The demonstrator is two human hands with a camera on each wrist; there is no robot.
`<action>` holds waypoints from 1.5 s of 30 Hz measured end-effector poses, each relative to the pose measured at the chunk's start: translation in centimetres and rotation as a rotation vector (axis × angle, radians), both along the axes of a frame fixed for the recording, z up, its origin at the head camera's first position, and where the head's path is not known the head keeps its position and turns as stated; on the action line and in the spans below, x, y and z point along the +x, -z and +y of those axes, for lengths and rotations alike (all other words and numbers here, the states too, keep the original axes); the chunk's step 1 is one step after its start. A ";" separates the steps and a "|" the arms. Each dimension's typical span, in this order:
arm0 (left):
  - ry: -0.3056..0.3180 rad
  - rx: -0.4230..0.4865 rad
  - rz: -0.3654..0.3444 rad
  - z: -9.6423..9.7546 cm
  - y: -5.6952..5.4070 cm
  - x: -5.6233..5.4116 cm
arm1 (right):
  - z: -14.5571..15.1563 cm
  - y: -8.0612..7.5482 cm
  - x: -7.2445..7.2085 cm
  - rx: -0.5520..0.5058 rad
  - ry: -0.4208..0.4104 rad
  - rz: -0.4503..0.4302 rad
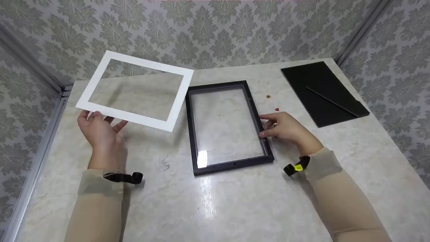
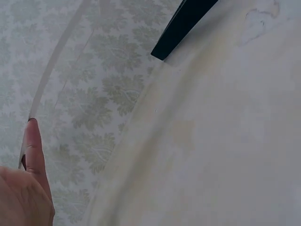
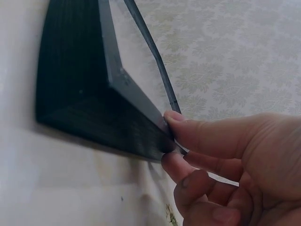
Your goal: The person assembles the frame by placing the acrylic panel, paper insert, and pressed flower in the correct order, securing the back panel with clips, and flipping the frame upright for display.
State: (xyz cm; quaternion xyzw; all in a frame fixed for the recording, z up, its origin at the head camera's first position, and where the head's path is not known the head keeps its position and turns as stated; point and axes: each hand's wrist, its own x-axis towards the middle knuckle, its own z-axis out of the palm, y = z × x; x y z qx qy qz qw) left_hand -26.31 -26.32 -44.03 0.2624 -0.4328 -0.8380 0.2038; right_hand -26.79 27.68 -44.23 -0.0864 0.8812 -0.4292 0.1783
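Fingers of the left hand (image 1: 102,132) pinch the near edge of a white, flat, rectangular border with an empty window (image 1: 134,117), near its left corner, parted only by the thin sheet. It hangs tilted above the cream, marbled bench (image 1: 168,215), ahead and to the right of those fingers; gripping one rim probably keeps the rest of the sheet unbent and unmarked.

To the right of the left fingers, and just left of the right hand (image 1: 285,129), sits a black, deep-sided rectangular frame (image 1: 221,167) with a clear pane (image 1: 225,124) inside it. The right fingers are closed to the width of its right rail, thumb on the rim and fingertips at the outer side, which seems meant to steady the frame without touching the pane (a bright reflection shows at its near left corner). Whether that rail is slightly lifted, I cannot tell.

Beyond the right fingers and farther right, a flat black rectangular panel (image 1: 302,77) lies on the bench with a thin dark strip (image 1: 332,101) slanting across it, apparently set aside to leave room around the frame.
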 end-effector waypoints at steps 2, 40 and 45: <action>0.030 -0.044 -0.009 1.0 0.0 -0.2 | 0.0 0.0 0.0 -0.004 0.000 0.001; 0.634 -0.678 -0.153 16.4 0.7 -5.9 | 0.5 0.6 -0.4 0.038 -0.010 0.024; 0.653 -0.616 -0.137 16.2 1.1 -5.7 | 0.5 0.6 -0.4 0.025 -0.010 0.022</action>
